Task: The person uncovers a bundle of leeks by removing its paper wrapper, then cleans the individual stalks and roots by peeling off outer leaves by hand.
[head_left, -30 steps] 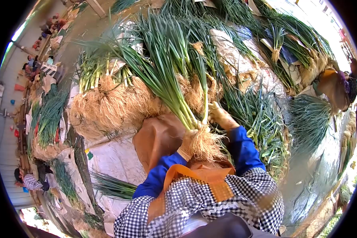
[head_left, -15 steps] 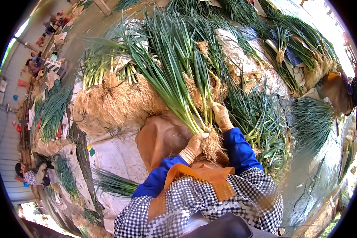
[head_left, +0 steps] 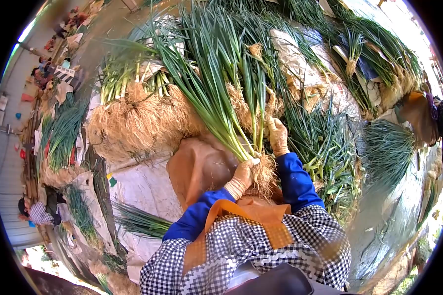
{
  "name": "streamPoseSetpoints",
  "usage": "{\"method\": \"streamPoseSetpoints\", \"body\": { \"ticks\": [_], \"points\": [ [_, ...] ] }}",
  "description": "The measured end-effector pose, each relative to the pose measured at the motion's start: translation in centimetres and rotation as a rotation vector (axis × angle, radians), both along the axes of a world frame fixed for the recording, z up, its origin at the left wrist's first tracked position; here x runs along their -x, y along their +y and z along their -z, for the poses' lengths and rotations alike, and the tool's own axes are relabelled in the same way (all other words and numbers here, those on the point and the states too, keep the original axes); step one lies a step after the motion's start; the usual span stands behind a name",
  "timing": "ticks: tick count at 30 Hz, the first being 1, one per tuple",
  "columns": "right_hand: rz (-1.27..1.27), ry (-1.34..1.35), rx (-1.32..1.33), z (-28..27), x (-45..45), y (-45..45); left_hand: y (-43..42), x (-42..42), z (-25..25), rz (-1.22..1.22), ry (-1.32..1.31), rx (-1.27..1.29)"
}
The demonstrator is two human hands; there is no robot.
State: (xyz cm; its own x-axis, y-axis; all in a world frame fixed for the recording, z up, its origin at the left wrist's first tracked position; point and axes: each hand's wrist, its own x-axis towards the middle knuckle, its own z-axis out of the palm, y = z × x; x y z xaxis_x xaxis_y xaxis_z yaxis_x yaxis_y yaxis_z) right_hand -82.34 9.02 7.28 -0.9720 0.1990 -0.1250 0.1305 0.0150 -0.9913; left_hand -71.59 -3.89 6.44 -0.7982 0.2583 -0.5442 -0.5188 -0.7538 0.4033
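My left hand (head_left: 242,180) is closed round the white lower stems of a small bunch of leeks (head_left: 231,130), just above the roots. Their pale, stringy roots (head_left: 265,174) hang beside that hand, and the long green leaves point away from me. On the right of the stems is my right hand (head_left: 278,137), fingers curled; what they pinch, if anything, is too small to make out. Both hands wear stained pale gloves. Under the bunch, a brown apron (head_left: 197,169) covers my lap.
Ahead on the left lies a heap of rooted leeks (head_left: 138,120). Loose green leaves (head_left: 325,162) pile up at my right. A white sheet (head_left: 142,191) with a leafy bundle (head_left: 145,221) is at my left. Other people (head_left: 42,214) sit along the far left.
My right hand has shifted slightly right and up, a little away from the stems. My left hand keeps its hold on the leeks, nearly in the same place.
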Motion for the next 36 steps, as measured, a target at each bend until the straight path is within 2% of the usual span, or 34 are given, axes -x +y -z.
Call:
{"method": "streamPoseSetpoints", "body": {
  "ticks": [3,4,7,9,10,11,13,14,15,17,18,21,23,25,26,27,28,29,31,33,34,35,36],
  "points": [
    [-0.263,-0.186,0.260,-1.5,-2.1,0.8,-0.3,-0.1,-0.5,0.000,-0.042,-0.067],
    [-0.269,-0.175,0.330,-1.5,-2.6,0.0,-0.6,0.2,-0.5,-0.001,-0.039,-0.068],
    [-0.577,-0.283,0.431,-1.9,-3.2,2.0,-1.4,-0.2,0.7,0.053,-0.034,-0.204],
    [-0.489,-0.254,0.453,-2.8,-4.3,0.9,-2.1,0.0,-0.9,0.064,-0.020,-0.240],
    [-0.484,-0.195,0.180,-2.0,-4.8,1.1,-2.3,0.1,-1.8,0.056,-0.009,-0.237],
    [-0.486,-0.176,0.182,-4.1,-5.6,1.3,-2.4,0.1,-2.3,0.049,-0.001,-0.236],
    [-0.547,-0.203,0.288,-4.2,-6.1,5.0,-2.5,0.3,-2.5,0.059,0.029,-0.268],
    [-0.440,-0.168,0.231,-6.8,-5.8,5.1,-2.4,0.5,-2.7,0.055,0.017,-0.264],
    [-0.421,-0.193,0.103,-6.5,-4.5,5.1,-2.3,0.3,-2.8,0.054,-0.001,-0.261],
    [-0.456,-0.163,0.113,-7.2,-3.3,3.1,-2.2,0.6,-2.8,0.100,-0.051,-0.230],
    [-0.622,-0.154,0.191,-6.9,-2.6,2.3,-2.2,0.7,-2.4,0.089,-0.051,-0.252],
    [-0.781,-0.271,0.303,-5.9,-1.9,1.0,-2.8,0.4,-1.7,0.041,-0.058,-0.287],
    [-0.690,-0.303,0.256,-6.0,-3.0,0.4,-3.1,0.3,-2.0,0.063,-0.040,-0.329],
    [-0.680,-0.086,-0.063,-6.3,-4.4,0.8,-3.4,0.0,-2.9,0.077,-0.076,-0.422],
    [-0.868,0.444,-0.680,-5.7,-4.4,2.5,-3.5,0.0,-2.6,0.091,-0.084,-0.451],
    [-0.926,0.477,-0.741,-7.0,-5.3,3.4,-3.5,0.2,-2.9,0.108,-0.093,-0.482],
    [-0.886,0.211,-0.594,-8.7,-6.9,4.2,-3.5,0.4,-3.1,0.088,-0.052,-0.499],
    [-0.839,-0.044,-0.442,-10.2,-8.2,4.5,-3.2,1.0,-6.8,0.116,-0.004,-0.494],
    [-0.973,-0.333,-0.251,-8.2,-9.2,8.6,-3.9,0.7,-3.4,0.090,-0.106,-0.403],
    [-1.320,0.249,-1.199,-1.5,-8.9,13.8,-4.3,0.7,-2.5,0.128,-0.072,-0.411],
    [-1.272,-0.530,-1.435,-4.3,-7.3,12.8,-4.6,0.8,-2.5,0.163,-0.041,-0.417],
    [-1.055,-0.613,-1.557,-1.2,-6.9,14.1,-4.7,1.3,-4.3,0.175,-0.032,-0.416],
    [-0.902,-0.168,-1.333,3.0,-5.1,14.3,-4.9,2.0,-6.1,0.218,0.124,-0.643]
  ]
}}
